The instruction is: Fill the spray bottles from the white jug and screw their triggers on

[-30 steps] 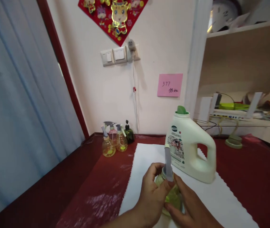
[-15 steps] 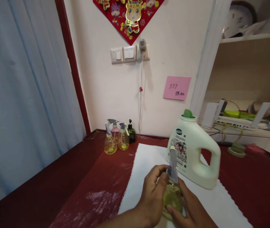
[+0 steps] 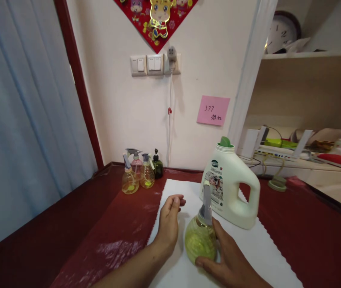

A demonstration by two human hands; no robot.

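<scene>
On the head camera I see my right hand (image 3: 227,260) wrapped around the round green spray bottle (image 3: 199,239), which stands upright just in front of the white detergent jug (image 3: 233,192). My left hand (image 3: 168,220) is open and empty, front-left of the jug, near the bottle but apart. A cluster of small bottles (image 3: 139,176) stands well left of the jug, against the wall.

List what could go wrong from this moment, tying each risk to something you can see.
1. Only the right hand grips the round spray bottle. The left hand lies open beside it, so the bottle might slip or tip.
2. The detergent jug stands just behind the bottle, so a careless lift may knock it.
3. A squeezed trigger could wet the white sheet.
</scene>
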